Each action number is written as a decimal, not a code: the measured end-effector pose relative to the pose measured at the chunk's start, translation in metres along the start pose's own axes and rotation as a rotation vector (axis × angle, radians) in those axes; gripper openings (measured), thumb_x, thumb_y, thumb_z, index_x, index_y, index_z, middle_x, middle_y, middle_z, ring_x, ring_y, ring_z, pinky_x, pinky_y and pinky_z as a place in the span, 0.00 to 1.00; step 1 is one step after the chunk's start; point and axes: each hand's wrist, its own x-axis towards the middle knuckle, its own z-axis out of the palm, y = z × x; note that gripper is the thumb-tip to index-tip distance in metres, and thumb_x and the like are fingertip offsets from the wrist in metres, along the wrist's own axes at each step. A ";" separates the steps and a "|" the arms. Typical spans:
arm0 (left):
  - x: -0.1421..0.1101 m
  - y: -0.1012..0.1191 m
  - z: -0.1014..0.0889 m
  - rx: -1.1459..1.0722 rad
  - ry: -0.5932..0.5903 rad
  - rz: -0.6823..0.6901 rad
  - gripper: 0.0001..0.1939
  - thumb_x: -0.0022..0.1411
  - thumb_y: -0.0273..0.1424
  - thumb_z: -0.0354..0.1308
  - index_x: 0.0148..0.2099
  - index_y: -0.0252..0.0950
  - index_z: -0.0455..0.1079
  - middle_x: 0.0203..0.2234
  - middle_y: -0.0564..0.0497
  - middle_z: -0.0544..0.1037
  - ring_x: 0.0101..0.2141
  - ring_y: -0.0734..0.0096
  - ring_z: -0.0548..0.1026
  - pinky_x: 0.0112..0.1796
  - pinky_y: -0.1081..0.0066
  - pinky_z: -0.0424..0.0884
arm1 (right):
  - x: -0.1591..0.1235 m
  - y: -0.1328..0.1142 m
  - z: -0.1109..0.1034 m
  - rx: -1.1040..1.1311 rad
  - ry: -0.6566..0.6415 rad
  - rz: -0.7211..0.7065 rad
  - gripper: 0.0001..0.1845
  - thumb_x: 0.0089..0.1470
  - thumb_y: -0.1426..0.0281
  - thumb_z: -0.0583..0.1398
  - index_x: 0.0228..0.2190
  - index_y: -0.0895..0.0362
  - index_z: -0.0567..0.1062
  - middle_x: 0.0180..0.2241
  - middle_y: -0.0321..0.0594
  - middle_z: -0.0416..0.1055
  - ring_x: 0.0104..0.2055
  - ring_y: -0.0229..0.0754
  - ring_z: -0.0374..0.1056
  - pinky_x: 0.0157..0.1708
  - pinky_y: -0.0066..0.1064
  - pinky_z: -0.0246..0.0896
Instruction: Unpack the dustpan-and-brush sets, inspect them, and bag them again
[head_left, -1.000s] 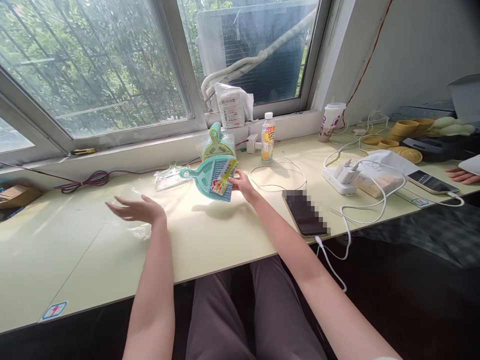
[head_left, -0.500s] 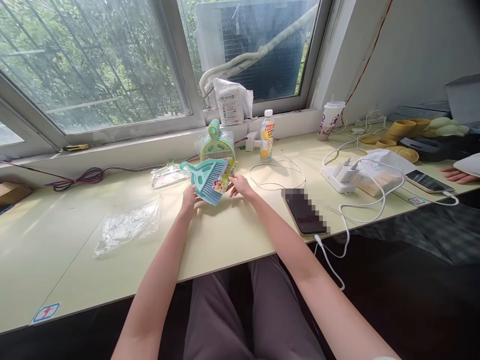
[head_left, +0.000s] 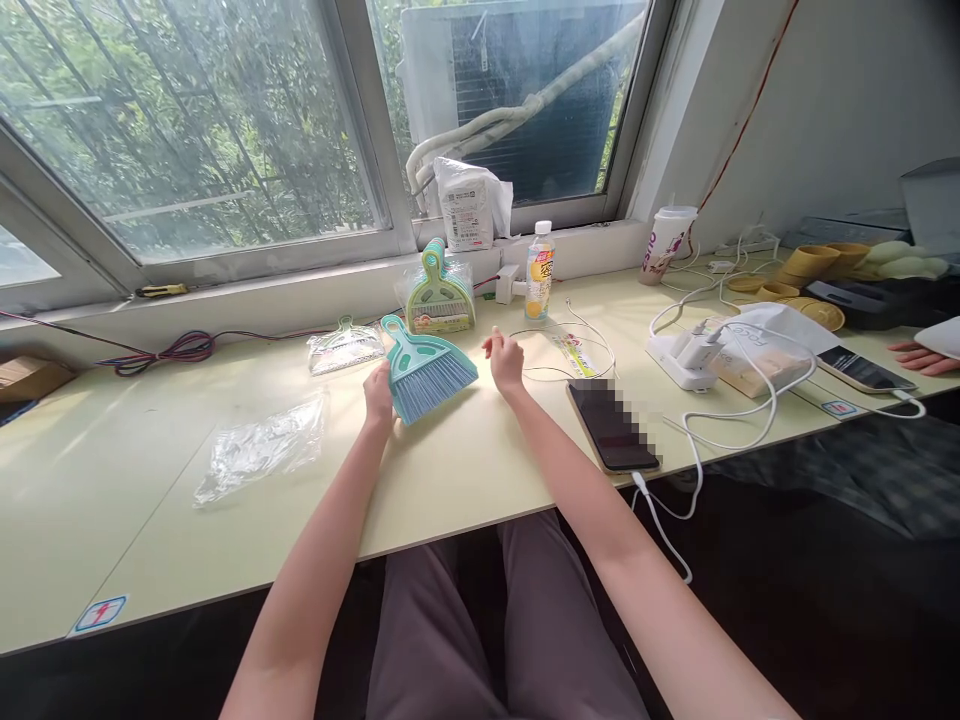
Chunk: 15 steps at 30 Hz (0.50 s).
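My left hand [head_left: 379, 392] grips the near edge of a teal mini brush and dustpan set [head_left: 424, 370], held tilted just above the pale yellow desk [head_left: 465, 470]. My right hand [head_left: 505, 362] hovers a little to the right of the set, fingers loosely curled, holding nothing. A colourful paper label [head_left: 574, 354] lies on the desk right of that hand. A crumpled clear plastic bag [head_left: 259, 447] rests on the desk to the left.
A green packaged dustpan set [head_left: 439, 298], a clear packet [head_left: 345, 347], a drink bottle [head_left: 538, 271] and a white bag [head_left: 471, 204] sit by the window. A phone [head_left: 611, 425], chargers [head_left: 686, 355], cables and a cup [head_left: 664, 243] lie right. Another person's hand [head_left: 919, 357] rests far right.
My left hand came from the plastic bag to grip the teal set. The label came off the set and now lies on the desk; my right hand let go.
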 end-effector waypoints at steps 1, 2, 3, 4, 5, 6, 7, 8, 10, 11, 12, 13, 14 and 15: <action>-0.004 0.002 0.004 -0.005 -0.014 0.011 0.17 0.56 0.46 0.52 0.30 0.37 0.68 0.24 0.51 0.72 0.30 0.66 0.70 0.32 0.68 0.67 | -0.007 -0.007 0.006 -0.069 0.016 -0.092 0.28 0.66 0.54 0.42 0.32 0.55 0.74 0.32 0.44 0.74 0.36 0.44 0.70 0.36 0.33 0.62; -0.008 0.005 0.008 0.007 -0.031 0.029 0.17 0.57 0.46 0.52 0.30 0.37 0.69 0.25 0.50 0.72 0.30 0.66 0.71 0.32 0.68 0.68 | -0.013 -0.014 0.012 -0.133 -0.018 -0.215 0.24 0.66 0.57 0.44 0.35 0.55 0.74 0.38 0.46 0.74 0.41 0.45 0.69 0.39 0.34 0.61; -0.012 0.007 0.012 0.033 -0.049 0.052 0.18 0.57 0.47 0.52 0.30 0.36 0.69 0.25 0.50 0.72 0.31 0.65 0.71 0.32 0.68 0.68 | -0.019 -0.020 0.017 -0.202 -0.066 -0.324 0.21 0.66 0.59 0.46 0.37 0.55 0.74 0.42 0.47 0.73 0.45 0.47 0.67 0.42 0.35 0.61; -0.017 0.009 0.015 0.064 -0.062 0.080 0.19 0.58 0.47 0.51 0.30 0.36 0.69 0.24 0.50 0.72 0.31 0.64 0.71 0.32 0.68 0.68 | -0.025 -0.024 0.022 -0.268 -0.111 -0.403 0.19 0.66 0.60 0.48 0.38 0.55 0.74 0.44 0.48 0.72 0.48 0.48 0.65 0.44 0.36 0.60; -0.021 0.011 0.018 0.100 -0.069 0.111 0.20 0.59 0.48 0.51 0.29 0.36 0.69 0.24 0.50 0.72 0.31 0.64 0.71 0.31 0.68 0.68 | -0.029 -0.027 0.025 -0.326 -0.144 -0.454 0.17 0.65 0.62 0.49 0.38 0.56 0.74 0.45 0.49 0.71 0.49 0.50 0.63 0.46 0.38 0.59; -0.025 0.014 0.020 0.136 -0.069 0.141 0.21 0.59 0.49 0.51 0.28 0.36 0.68 0.22 0.50 0.71 0.31 0.64 0.71 0.30 0.68 0.67 | -0.031 -0.029 0.027 -0.372 -0.157 -0.473 0.16 0.65 0.63 0.49 0.39 0.57 0.74 0.44 0.50 0.70 0.49 0.50 0.63 0.47 0.39 0.58; -0.028 0.016 0.021 0.167 -0.062 0.169 0.22 0.59 0.49 0.51 0.26 0.37 0.67 0.21 0.51 0.70 0.30 0.64 0.70 0.30 0.69 0.66 | -0.033 -0.030 0.028 -0.401 -0.153 -0.471 0.16 0.65 0.64 0.49 0.38 0.57 0.74 0.43 0.50 0.70 0.48 0.51 0.63 0.47 0.40 0.57; -0.031 0.019 0.022 0.187 -0.059 0.194 0.22 0.59 0.50 0.51 0.25 0.37 0.67 0.20 0.51 0.68 0.30 0.65 0.70 0.29 0.69 0.65 | -0.033 -0.030 0.028 -0.412 -0.139 -0.458 0.16 0.65 0.64 0.49 0.38 0.57 0.74 0.41 0.49 0.70 0.46 0.50 0.63 0.46 0.40 0.57; -0.035 0.023 0.023 0.181 -0.094 0.226 0.22 0.59 0.50 0.51 0.24 0.37 0.66 0.20 0.51 0.68 0.29 0.66 0.69 0.29 0.70 0.64 | -0.032 -0.030 0.026 -0.382 -0.093 -0.415 0.17 0.65 0.65 0.48 0.34 0.56 0.73 0.37 0.47 0.70 0.43 0.48 0.64 0.43 0.37 0.58; -0.035 0.025 0.024 0.159 -0.127 0.228 0.22 0.58 0.49 0.52 0.25 0.36 0.67 0.21 0.52 0.68 0.29 0.66 0.69 0.29 0.70 0.64 | -0.031 -0.030 0.025 -0.351 -0.070 -0.387 0.18 0.65 0.65 0.48 0.31 0.56 0.73 0.35 0.46 0.70 0.41 0.47 0.64 0.41 0.35 0.58; -0.033 0.025 0.024 0.133 -0.164 0.220 0.21 0.58 0.49 0.53 0.25 0.36 0.68 0.21 0.52 0.69 0.29 0.67 0.69 0.29 0.71 0.64 | -0.030 -0.030 0.023 -0.311 -0.048 -0.353 0.18 0.65 0.64 0.48 0.28 0.56 0.72 0.33 0.45 0.69 0.40 0.47 0.64 0.39 0.34 0.58; -0.031 0.024 0.023 0.111 -0.196 0.202 0.20 0.57 0.48 0.53 0.26 0.36 0.69 0.22 0.52 0.69 0.28 0.68 0.69 0.29 0.71 0.64 | -0.028 -0.031 0.022 -0.256 -0.037 -0.309 0.19 0.64 0.64 0.48 0.26 0.56 0.71 0.32 0.44 0.69 0.39 0.46 0.64 0.37 0.33 0.57; -0.027 0.023 0.021 0.100 -0.210 0.177 0.20 0.57 0.48 0.54 0.26 0.36 0.69 0.21 0.52 0.69 0.28 0.68 0.69 0.28 0.71 0.64 | -0.026 -0.033 0.020 -0.183 -0.042 -0.254 0.20 0.64 0.64 0.48 0.24 0.56 0.70 0.30 0.42 0.68 0.37 0.45 0.64 0.36 0.32 0.57; -0.021 0.020 0.018 0.100 -0.199 0.145 0.19 0.56 0.47 0.55 0.25 0.36 0.69 0.20 0.52 0.69 0.26 0.69 0.68 0.27 0.72 0.63 | -0.025 -0.035 0.018 -0.085 -0.074 -0.191 0.21 0.64 0.64 0.47 0.23 0.56 0.68 0.28 0.41 0.67 0.35 0.43 0.64 0.34 0.31 0.56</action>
